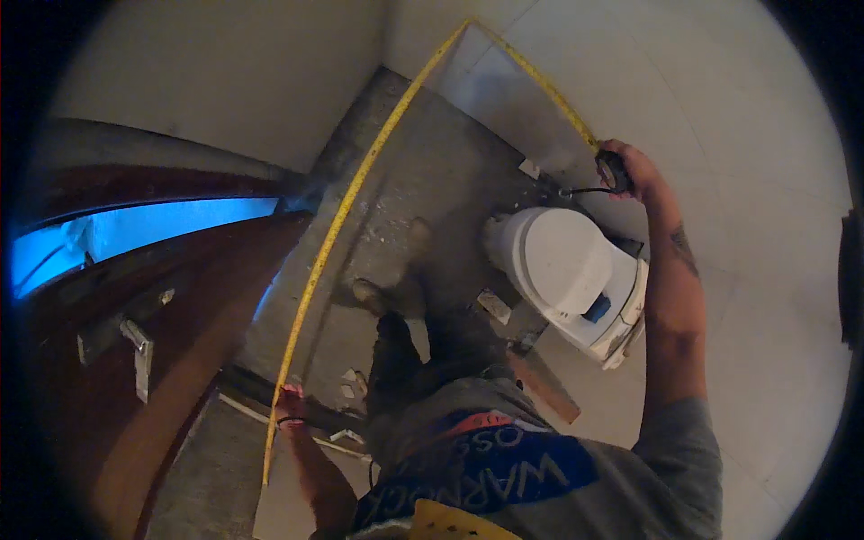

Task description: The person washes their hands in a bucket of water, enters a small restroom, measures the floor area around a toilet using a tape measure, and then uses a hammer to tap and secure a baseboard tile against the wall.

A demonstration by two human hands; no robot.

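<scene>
My right hand (635,171), raised at the right beyond the toilet, is closed around the dark case of a tape measure (612,171). From the case a yellow blade (346,202) runs up, kinks sharply near the top of the view and comes down to the lower left. There my left hand (290,405) is closed on the blade, with a short end hanging past the fingers. A white toilet (567,261) with its lid down stands between my right arm and my legs.
A dark reddish door (180,315) with a lever handle (139,351) stands at the left, blue light showing in the gap beside it. Rubble pieces (353,385), a reddish-brown board (544,387) and a small block (493,306) lie on the rough grey floor (396,162). Pale walls rise behind.
</scene>
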